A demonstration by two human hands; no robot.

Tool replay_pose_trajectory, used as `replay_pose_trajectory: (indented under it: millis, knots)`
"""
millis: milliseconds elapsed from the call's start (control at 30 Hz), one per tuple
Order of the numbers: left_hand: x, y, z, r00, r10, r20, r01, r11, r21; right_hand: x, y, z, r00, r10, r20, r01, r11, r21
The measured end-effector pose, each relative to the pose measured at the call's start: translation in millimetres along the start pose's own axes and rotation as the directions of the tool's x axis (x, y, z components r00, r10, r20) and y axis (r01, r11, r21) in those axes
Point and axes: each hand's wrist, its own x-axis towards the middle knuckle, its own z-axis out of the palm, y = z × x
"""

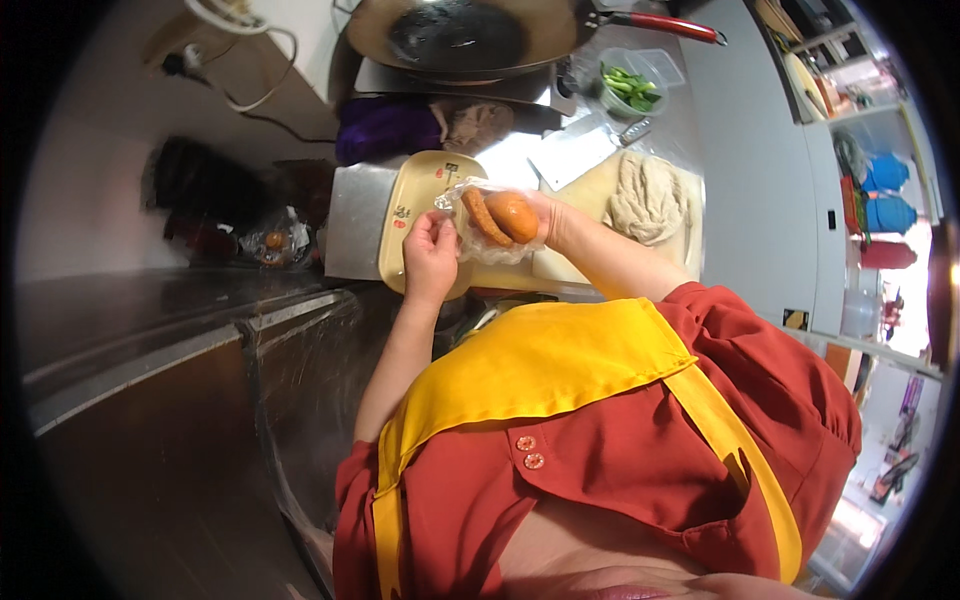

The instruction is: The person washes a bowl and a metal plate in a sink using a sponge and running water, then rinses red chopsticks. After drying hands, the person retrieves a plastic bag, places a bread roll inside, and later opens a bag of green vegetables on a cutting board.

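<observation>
A clear plastic bag (491, 253) lies across my right hand (546, 213), which is mostly hidden beneath it. On the bag rest a brown sausage-like piece (486, 216) and a rounded, glossy brown piece of food, perhaps a braised egg (514, 217). With thumb and fingertips, my left hand (431, 259) pinches the bag's near left edge. Under both hands is a cream tray (405, 191) with printed characters. To the right, a cleaver (574, 155) lies at the back of a pale cutting board (577, 196), beside a crumpled beige cloth (649, 199).
A wok (457, 37) with a red handle (664, 26) sits on a cooker behind the tray. Cut green vegetables (630, 88) fill a clear plastic tub (611, 60). Purple cloth (386, 129) lies before the cooker. Cables (259, 97) hang on the left wall near another plastic bag (277, 240).
</observation>
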Motion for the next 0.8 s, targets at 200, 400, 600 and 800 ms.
replay_pose_trajectory:
  millis: [200,400,600,800]
  knots:
    - [14.2,-0.6,46.5,0.998,-0.06,-0.032,0.065,0.974,0.218,-56.1,12.3,-34.7,0.933,-0.155,-0.324,0.17,0.985,0.02]
    - [40.0,4.0,99.1,0.986,-0.159,0.051,0.137,0.946,0.294,-139.8,11.6,-32.7,0.816,-0.363,-0.449,0.382,0.923,-0.052]
    - [53.5,-5.2,129.6,0.941,-0.333,0.06,0.251,0.807,0.535,-183.1,14.8,-7.2,0.463,-0.633,-0.62,0.157,0.747,-0.646]
    - [53.3,-7.6,143.7,0.939,-0.344,-0.005,0.297,0.806,0.512,-165.8,-1.3,1.6,0.331,-0.718,-0.613,-0.2,0.581,-0.789]
